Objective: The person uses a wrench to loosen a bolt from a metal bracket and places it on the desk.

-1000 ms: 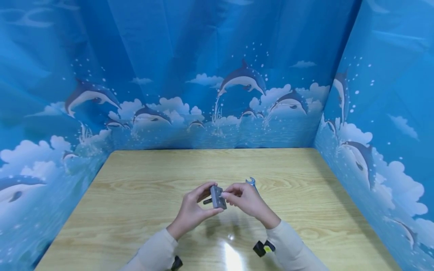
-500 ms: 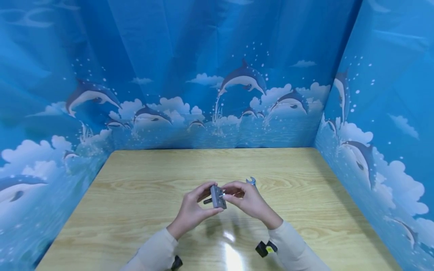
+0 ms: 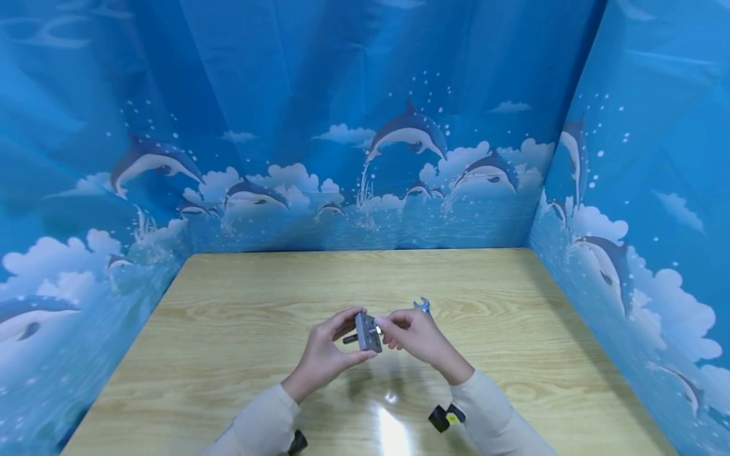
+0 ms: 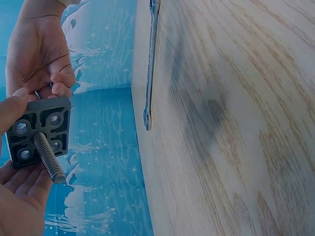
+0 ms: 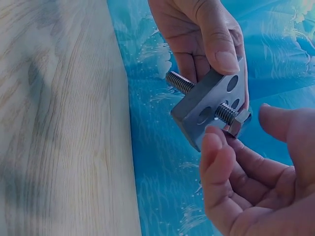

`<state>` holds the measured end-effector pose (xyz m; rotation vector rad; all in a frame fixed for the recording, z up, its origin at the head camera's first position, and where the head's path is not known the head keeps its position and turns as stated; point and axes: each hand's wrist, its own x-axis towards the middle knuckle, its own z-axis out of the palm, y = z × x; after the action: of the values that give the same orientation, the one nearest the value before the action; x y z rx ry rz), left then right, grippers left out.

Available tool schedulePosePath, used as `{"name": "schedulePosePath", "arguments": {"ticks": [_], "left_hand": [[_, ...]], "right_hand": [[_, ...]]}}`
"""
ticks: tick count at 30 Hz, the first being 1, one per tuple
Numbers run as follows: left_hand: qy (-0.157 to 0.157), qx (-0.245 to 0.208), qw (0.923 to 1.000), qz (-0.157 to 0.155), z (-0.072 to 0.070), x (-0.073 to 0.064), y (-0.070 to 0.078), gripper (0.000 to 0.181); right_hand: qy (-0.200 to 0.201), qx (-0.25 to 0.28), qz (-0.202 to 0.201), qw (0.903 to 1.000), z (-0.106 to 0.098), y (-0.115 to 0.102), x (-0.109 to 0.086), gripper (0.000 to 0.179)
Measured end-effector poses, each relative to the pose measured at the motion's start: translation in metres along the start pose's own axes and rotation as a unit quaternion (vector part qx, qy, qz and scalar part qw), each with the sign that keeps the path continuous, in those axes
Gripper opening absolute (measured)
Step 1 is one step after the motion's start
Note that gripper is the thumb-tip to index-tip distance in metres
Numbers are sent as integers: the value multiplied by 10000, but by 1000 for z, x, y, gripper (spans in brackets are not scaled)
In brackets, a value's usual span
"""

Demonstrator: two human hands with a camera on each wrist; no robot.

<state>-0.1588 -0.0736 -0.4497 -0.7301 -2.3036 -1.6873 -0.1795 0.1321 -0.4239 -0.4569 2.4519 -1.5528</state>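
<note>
Blue curtains (image 3: 319,76) printed with leaping dolphins and clouds are hanging behind and beside a light wood-grain table (image 3: 256,297), and a bright patch of light is shining on its near part. Above the table, a person in pale sleeves (image 3: 496,411) is holding up a grey square block (image 3: 368,333). Their left hand (image 3: 326,347) is gripping it by opposite edges, thumb pressing one edge and fingers bearing on the other, so the block is staying clear of the wood and standing tilted. On the side facing the right hand (image 3: 419,335), a silver hex bolt (image 5: 239,123) is jutting out, its head sitting away from the face with thread showing between. On the ribbed side, a threaded shank (image 4: 48,156) is projecting from the middle, among four holes. The right fingers are bending around the bolt head, while in the right wrist view the thumb is standing just beside it; whether any fingertip is pinching the head, I cannot tell. Beyond the right hand, a wrench (image 3: 422,304) is lying on the table, partly hiding behind that hand in the head view.
</note>
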Motion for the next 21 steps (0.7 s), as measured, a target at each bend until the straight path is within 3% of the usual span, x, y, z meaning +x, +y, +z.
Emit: {"name": "schedulePosePath", "arguments": {"ticks": [3,8,14,17,21], "left_hand": [[-8,64,10000,40,0,0,0,72],[-13,53,10000,-12,0,0,0,73],[-23,130,9997,-188,0,-1,2,72],[-44,118,9998,-145,0,0,1,72],[-43,7,10000,-86,0,0,1,73]], "right_hand": [[33,-60,-57,10000,1,-1,0,34],[11,-346,-551,9979,1,-4,-3,19],[50,-639,-1165,9911,1,-3,-7,24],[51,-582,-1252,9904,0,-4,-8,25],[96,-403,-1062,9935,-1,-1,-7,26]]}}
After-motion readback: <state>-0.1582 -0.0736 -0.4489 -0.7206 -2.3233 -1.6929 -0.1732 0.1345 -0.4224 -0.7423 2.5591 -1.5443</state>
